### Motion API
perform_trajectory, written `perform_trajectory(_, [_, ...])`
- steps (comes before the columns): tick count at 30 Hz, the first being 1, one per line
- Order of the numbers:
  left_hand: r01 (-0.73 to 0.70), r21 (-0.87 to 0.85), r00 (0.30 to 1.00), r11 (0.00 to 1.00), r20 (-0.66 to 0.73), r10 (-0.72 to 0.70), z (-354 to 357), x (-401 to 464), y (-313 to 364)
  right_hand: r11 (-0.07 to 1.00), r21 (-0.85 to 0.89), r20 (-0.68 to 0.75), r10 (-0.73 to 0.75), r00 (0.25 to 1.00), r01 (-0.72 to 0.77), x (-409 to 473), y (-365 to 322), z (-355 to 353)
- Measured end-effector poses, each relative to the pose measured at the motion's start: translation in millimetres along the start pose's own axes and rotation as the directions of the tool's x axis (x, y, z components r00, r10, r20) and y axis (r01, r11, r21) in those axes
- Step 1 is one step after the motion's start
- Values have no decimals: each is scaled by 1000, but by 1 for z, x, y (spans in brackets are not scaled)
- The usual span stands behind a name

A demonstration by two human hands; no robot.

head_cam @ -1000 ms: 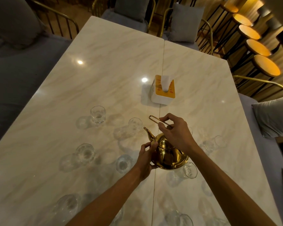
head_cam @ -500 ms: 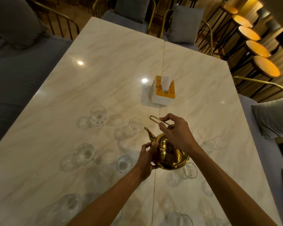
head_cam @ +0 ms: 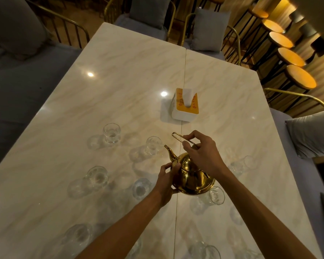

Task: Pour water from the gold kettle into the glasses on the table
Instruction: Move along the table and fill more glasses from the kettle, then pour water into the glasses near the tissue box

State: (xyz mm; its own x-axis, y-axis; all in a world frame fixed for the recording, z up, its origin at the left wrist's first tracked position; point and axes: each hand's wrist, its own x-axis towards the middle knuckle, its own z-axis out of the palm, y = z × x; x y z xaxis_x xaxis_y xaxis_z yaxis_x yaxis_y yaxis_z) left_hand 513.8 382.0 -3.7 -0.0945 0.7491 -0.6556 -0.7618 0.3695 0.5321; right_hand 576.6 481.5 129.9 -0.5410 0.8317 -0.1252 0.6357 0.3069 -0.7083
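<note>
Head camera view, looking down: a person is standing over a long, pale marble-patterned table (head_cam: 120,86), working with a round, polished gold metal kettle (head_cam: 192,176). The right hand (head_cam: 202,154) is pinching the kettle's thin wire loop handle (head_cam: 183,139) from above, its grip clamped on the wire, likely so that it can carry the weight and control the tilt. The left hand (head_cam: 166,181) is curling its fingers around the kettle's left side just below the curved spout (head_cam: 169,152), apparently steadying the body. The spout is pointing toward a small clear faceted glass (head_cam: 152,145) standing just beyond its tip, which looks like the next pouring target.

More clear glasses are scattered around: one far left (head_cam: 111,132), one nearer left (head_cam: 97,177), one beside the left wrist (head_cam: 141,187). Another glass (head_cam: 216,195) is partly hidden behind the kettle's base. In the dim light, water levels are hard to judge, and whether the kettle is resting on the table or lifted is unclear. Glasses along the bottom edge are cut off. A white and orange tissue box (head_cam: 185,104) is sitting farther away.
</note>
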Motion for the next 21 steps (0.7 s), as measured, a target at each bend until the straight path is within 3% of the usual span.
perform_trajectory(10, [-68,43,998,997,-15,69,-10,-4,6,990,142,-86,9,996,4,-21,8,3])
perform_trajectory(21, [-191,129,981,973,-7,194,-6,-33,-1,950,313,-325,119,938,-12,-80,16,4])
